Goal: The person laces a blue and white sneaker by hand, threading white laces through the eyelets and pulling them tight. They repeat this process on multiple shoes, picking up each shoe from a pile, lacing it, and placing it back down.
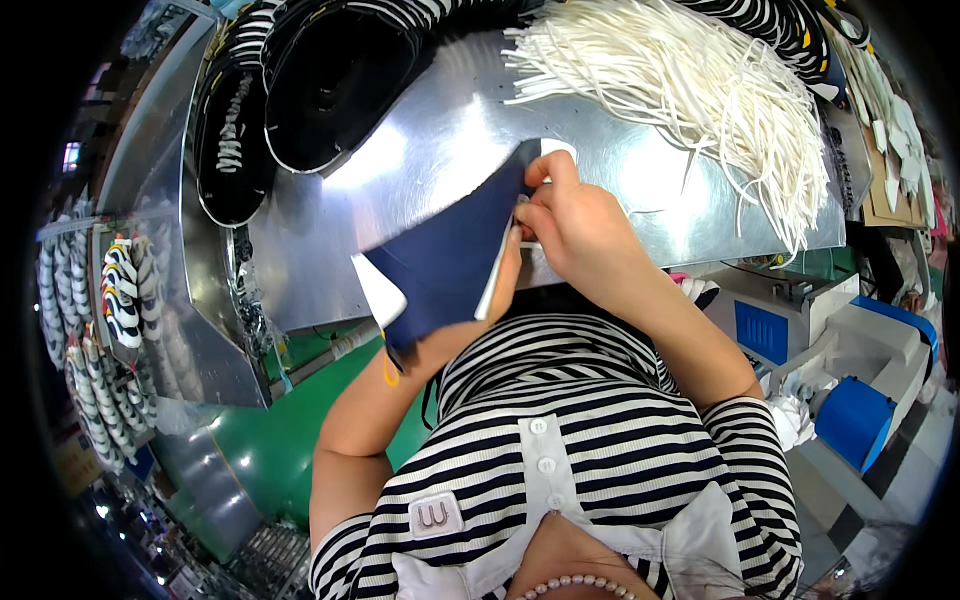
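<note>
A navy blue shoe upper with white parts along its edges hangs between my two hands, above the near edge of the metal table. My left hand is mostly hidden behind it and grips it from below, its fingertips showing at the right edge. My right hand is closed at that same edge, thumb and forefinger pinched together near the upper end. Whether a thin lace also lies in the pinch I cannot make out. A small yellow-orange loop shows at the lower left corner of the upper.
Shiny metal tabletop lies ahead. A heap of loose white laces covers its right side. Stacked black shoe uppers stand at the far left. Bundles of shoe parts hang at left; a blue-and-white machine stands at right.
</note>
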A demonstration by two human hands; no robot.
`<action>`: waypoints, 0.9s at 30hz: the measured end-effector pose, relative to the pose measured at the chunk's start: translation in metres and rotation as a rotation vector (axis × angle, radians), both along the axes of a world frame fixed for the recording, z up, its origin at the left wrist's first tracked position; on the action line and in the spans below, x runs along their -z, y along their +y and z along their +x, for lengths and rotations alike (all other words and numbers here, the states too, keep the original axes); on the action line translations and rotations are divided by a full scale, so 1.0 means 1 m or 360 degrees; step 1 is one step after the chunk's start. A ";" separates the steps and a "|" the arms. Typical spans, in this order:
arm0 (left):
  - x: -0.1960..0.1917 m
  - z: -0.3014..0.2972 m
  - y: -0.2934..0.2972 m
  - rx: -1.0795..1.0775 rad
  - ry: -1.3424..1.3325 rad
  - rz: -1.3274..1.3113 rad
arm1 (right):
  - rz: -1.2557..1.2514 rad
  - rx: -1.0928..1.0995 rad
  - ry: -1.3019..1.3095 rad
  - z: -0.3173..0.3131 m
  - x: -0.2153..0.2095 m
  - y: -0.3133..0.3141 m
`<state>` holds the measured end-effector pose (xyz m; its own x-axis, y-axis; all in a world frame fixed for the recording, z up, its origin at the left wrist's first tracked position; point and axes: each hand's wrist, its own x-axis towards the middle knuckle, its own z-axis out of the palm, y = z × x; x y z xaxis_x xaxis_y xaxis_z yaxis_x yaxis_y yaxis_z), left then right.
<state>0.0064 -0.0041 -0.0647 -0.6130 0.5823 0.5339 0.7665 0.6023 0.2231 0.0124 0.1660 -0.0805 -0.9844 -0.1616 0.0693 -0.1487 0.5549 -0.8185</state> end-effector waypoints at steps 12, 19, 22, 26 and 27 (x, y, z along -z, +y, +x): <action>0.007 -0.010 -0.012 -0.0172 -0.1943 0.1396 | -0.0072 0.0206 -0.0010 -0.024 -0.006 0.049; 0.016 -0.032 -0.032 -0.0173 -0.2005 0.0907 | -0.0544 0.0375 -0.0379 -0.044 0.000 0.044; -0.010 -0.027 -0.033 0.0099 -0.1440 0.0006 | -0.0739 0.0437 -0.0236 -0.051 0.009 0.042; 0.007 -0.022 -0.035 -0.0179 -0.0841 -0.0052 | -0.0869 0.0381 -0.0070 -0.028 0.018 0.027; 0.008 -0.020 -0.033 -0.0179 -0.0758 -0.0039 | -0.0818 0.0328 -0.0134 -0.019 0.027 0.021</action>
